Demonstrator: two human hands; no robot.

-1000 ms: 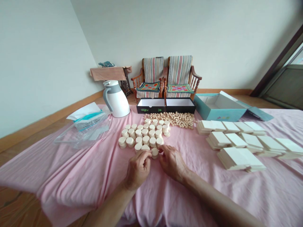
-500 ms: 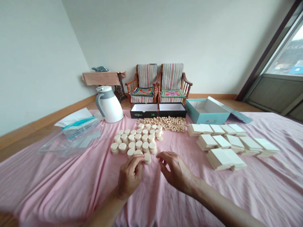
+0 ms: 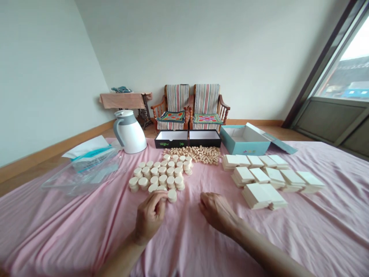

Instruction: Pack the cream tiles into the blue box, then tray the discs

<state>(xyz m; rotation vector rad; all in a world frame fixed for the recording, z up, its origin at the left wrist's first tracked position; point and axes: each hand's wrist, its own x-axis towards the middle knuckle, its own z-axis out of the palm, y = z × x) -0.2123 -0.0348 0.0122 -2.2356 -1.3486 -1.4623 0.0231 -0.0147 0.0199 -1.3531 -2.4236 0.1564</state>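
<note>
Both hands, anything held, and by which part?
The left hand touches the left edge of the nearest disc stack; whether it grips can't be told. The right hand shows nothing held.

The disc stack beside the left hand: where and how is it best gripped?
Probably low on its round sides, with the right hand coming from the right, opposite the left hand. The stack stands upright, its discs look loose, its right side is open, and other stacks crowd its far side.
</note>
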